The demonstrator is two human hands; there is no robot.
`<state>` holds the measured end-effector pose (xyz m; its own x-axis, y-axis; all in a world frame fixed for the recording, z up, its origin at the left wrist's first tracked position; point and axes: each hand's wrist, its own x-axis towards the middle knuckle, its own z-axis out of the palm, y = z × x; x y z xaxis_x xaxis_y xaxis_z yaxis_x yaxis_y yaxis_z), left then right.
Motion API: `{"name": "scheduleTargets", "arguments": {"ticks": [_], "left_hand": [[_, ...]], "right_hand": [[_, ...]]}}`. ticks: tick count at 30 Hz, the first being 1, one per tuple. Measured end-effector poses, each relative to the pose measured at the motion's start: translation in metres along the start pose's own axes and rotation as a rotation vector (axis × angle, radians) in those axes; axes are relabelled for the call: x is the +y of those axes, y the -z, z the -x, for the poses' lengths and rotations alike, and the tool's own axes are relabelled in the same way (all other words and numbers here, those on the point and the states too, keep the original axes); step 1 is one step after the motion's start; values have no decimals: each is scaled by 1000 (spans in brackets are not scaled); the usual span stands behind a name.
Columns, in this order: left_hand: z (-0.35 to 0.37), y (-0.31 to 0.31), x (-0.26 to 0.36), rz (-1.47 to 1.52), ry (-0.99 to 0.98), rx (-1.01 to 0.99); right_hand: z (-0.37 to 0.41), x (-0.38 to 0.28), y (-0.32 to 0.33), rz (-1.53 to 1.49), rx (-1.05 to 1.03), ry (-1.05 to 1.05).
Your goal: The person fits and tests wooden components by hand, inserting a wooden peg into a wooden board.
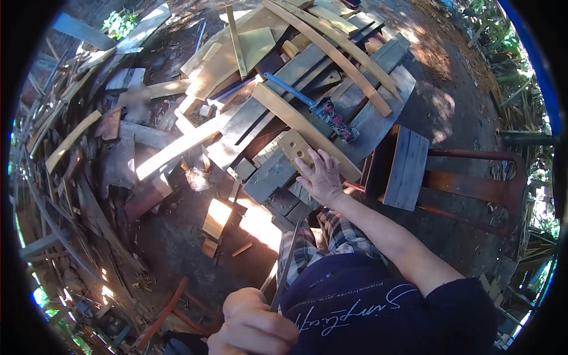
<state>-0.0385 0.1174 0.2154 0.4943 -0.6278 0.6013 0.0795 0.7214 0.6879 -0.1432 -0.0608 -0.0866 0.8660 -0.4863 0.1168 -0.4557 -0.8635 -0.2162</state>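
Left grip (254, 325) is clasping long, narrow, dark metal-looking tool (288, 263), probably stiff; right grip (323, 178), spread open, is touching tan, holed wooden block (291, 144) lying on grey wooden desk (269, 179); likely light, firm, best held by edges

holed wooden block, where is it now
In the head view, the holed wooden block lies just above the centre, partly covered by the right hand, just left of a long plank.
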Motion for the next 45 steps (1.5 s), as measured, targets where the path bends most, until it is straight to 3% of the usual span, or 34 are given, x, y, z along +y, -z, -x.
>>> {"name": "scheduleTargets", "arguments": {"ticks": [1, 3, 5, 6, 8, 9, 12, 17, 20, 22, 23, 25, 26, 28, 29, 31, 32, 34, 35, 45], "left_hand": [[5, 0, -5, -71, -88, 16], [11, 14, -17, -60, -62, 32], [15, 23, -49, -118, -81, 147], [18, 25, -72, -187, -126, 246], [21, 41, -101, -212, 67, 285], [25, 48, -123, -216, 87, 338], [39, 69, -179, -280, 137, 439], [41, 66, -218, -319, 260, 549], [37, 57, -231, -300, 309, 596], [35, 51, -235, -411, 443, 507], [39, 52, -243, -469, 458, 435], [41, 46, -255, -554, 425, 333], [39, 41, -259, -581, 382, 296], [38, 34, -270, -610, 252, 230], [37, 32, -273, -640, 235, 199], [37, 31, -280, -670, 201, 199], [36, 30, -283, -694, 166, 167], [36, 29, -287, -699, 165, 183], [36, 29, -288, -726, 173, 175], [27, 33, -290, -766, 124, 184]], "right_hand": [[2, 4, 3, -92, 24, 6], [5, 17, 6, -184, 47, 20], [4, 36, 3, -158, 57, -272], [3, 47, -1, -160, 54, -273], [-1, 68, -10, -165, 32, -321], [-5, 75, -11, -197, -107, -308], [-14, 83, -12, -176, -199, -276], [-16, 91, -25, -265, -201, -327], [-16, 91, 0, -389, -145, -352], [-13, 81, 30, -517, -351, -555], [-3, 81, 32, -508, -365, -530], [23, 85, 36, -876, -143, -519], [33, 84, 45, -867, -177, -481], [46, 77, 72, -916, 3, -429], [46, 74, 84, -911, -26, -407], [48, 70, 102, -770, 192, -363], [54, 75, 107, -766, 177, -351], [62, 85, 115, -959, 93, -639], [66, 86, 116, -1021, 100, -671], [88, 71, 133, -980, 73, -713]]}}
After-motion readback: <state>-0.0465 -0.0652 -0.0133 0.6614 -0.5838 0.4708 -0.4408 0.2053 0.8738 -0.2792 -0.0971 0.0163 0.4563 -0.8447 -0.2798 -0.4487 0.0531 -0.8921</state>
